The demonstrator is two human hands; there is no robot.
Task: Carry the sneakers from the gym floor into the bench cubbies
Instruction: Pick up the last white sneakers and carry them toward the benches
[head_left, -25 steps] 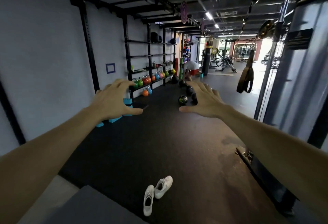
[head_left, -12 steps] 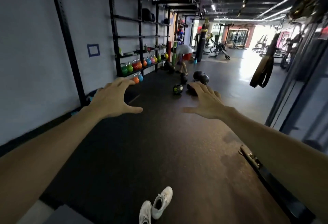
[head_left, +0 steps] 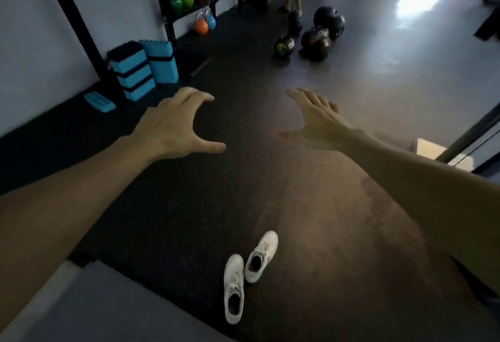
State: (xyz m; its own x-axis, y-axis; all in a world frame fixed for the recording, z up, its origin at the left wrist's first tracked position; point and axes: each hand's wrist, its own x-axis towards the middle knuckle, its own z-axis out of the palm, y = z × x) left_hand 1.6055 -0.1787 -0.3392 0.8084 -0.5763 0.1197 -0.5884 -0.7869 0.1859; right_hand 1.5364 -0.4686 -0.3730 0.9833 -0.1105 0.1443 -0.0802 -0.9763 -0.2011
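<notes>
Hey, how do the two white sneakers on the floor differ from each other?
The left sneaker lies nearer the camera, pointing almost straight ahead; the right sneaker sits farther off, its toe angled to the right. Their front parts splay apart while the nearer parts nearly touch. Both are white, upright, and on the dark floor, untouched.

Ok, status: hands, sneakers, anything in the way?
Left hand and right hand open, empty. Sneakers side by side on floor, untouched. Nothing between.

Dim gym, blown-out daylight glare upper right, soft motion blur, wide-angle bending at edges
</notes>
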